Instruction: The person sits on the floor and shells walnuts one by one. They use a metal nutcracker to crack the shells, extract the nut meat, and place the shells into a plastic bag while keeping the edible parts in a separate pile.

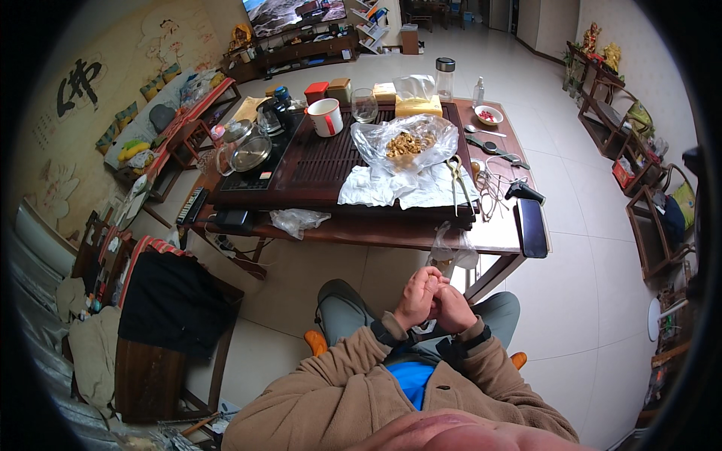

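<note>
My left hand (pixel 418 296) and my right hand (pixel 453 309) meet above my lap, fingers curled in against each other. Whatever small thing may lie between the fingers is too hidden to tell. Just beyond them, a thin clear plastic bag (pixel 465 252) hangs at the table's front edge. On the wooden tea tray, an open clear bag holds shelled walnut pieces (pixel 407 145). White paper (pixel 369 186) is spread in front of it, with a metal nutcracker (pixel 456 177) lying on its right part.
A white mug (pixel 325 118), a stemless glass (pixel 364 105), a tissue pack (pixel 418 106) and a glass teapot (pixel 251 152) stand on the table. Towards its right end are a small bowl (pixel 488 115), a spoon (pixel 485 131), a watch (pixel 490 147), cables and a phone (pixel 532 228).
</note>
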Tool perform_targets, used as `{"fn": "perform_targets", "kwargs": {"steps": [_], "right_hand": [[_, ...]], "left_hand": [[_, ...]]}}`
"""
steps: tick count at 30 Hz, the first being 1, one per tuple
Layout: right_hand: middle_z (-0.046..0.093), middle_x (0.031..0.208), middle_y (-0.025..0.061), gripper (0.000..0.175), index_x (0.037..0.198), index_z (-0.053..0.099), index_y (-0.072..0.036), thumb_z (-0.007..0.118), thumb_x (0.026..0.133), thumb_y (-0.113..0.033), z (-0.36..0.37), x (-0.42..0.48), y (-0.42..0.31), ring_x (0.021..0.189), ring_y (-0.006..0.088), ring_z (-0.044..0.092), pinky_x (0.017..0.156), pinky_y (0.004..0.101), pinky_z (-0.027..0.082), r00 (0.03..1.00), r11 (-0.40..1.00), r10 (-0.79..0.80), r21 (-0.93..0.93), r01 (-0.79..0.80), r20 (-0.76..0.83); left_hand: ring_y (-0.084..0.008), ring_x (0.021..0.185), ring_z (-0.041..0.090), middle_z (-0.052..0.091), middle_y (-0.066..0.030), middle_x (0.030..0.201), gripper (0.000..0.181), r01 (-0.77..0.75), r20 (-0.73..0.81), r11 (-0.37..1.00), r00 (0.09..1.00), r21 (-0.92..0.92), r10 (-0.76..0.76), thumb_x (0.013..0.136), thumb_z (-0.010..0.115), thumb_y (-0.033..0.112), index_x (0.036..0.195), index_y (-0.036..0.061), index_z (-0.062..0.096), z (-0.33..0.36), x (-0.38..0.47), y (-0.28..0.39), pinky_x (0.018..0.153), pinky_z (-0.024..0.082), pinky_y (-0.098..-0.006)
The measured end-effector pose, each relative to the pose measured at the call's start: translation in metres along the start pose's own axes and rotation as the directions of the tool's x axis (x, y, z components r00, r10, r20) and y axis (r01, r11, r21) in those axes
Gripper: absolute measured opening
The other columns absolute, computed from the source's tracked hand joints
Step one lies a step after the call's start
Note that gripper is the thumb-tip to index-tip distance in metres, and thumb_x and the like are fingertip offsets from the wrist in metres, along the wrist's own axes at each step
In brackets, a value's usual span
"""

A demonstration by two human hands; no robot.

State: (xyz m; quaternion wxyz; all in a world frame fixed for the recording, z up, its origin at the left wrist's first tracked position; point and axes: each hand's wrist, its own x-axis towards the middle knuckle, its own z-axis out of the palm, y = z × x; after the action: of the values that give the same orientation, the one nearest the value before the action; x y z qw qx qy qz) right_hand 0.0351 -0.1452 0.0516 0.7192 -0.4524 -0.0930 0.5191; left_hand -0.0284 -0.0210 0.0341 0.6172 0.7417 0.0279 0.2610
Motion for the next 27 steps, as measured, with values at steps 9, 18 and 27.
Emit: {"fn": "perform_targets", "kwargs": {"steps": [9, 18, 27], "right_hand": [[0.053, 0.080, -0.0031, 0.024, 0.085, 0.058, -0.010, 0.043, 0.099, -0.022, 0.008, 0.000, -0.003, 0.071, 0.0082, 0.050, 0.062, 0.0241, 0.042, 0.998, 0.999, -0.047, 0.016, 0.046, 0.039], [0.056, 0.076, -0.0006, 0.030, 0.088, 0.058, -0.010, 0.041, 0.104, -0.029, 0.010, 0.002, -0.002, 0.065, 0.0104, 0.050, 0.057, 0.0247, 0.038, 0.996, 0.995, -0.092, 0.033, 0.092, 0.001], [0.058, 0.074, 0.0002, 0.037, 0.088, 0.058, -0.009, 0.038, 0.106, -0.035, 0.009, 0.003, 0.001, 0.062, 0.0107, 0.049, 0.056, 0.0246, 0.038, 0.985, 0.986, -0.168, 0.014, 0.168, -0.042]], "left_hand": [[-0.0158, 0.099, 0.066, 0.069, -0.0173, 0.112, 0.021, 0.196, 0.053, 0.903, 0.980, -0.383, -0.190, 0.111, 0.039, 0.018, 0.123, 0.0039, 0.048, 0.000, -0.003, -0.024, 0.089, 0.054, -0.0290], [-0.0151, 0.099, 0.065, 0.067, -0.0181, 0.117, 0.020, 0.243, 0.059, 0.823, 0.967, -0.513, -0.248, 0.112, 0.040, 0.020, 0.122, 0.0048, 0.046, -0.001, -0.002, -0.014, 0.088, 0.055, -0.0295], [-0.0181, 0.107, 0.065, 0.065, -0.0165, 0.115, 0.019, 0.160, -0.023, 0.797, 0.977, -0.583, -0.213, 0.111, 0.041, 0.019, 0.122, 0.0036, 0.045, 0.003, 0.003, -0.011, 0.090, 0.055, -0.0300]]}}
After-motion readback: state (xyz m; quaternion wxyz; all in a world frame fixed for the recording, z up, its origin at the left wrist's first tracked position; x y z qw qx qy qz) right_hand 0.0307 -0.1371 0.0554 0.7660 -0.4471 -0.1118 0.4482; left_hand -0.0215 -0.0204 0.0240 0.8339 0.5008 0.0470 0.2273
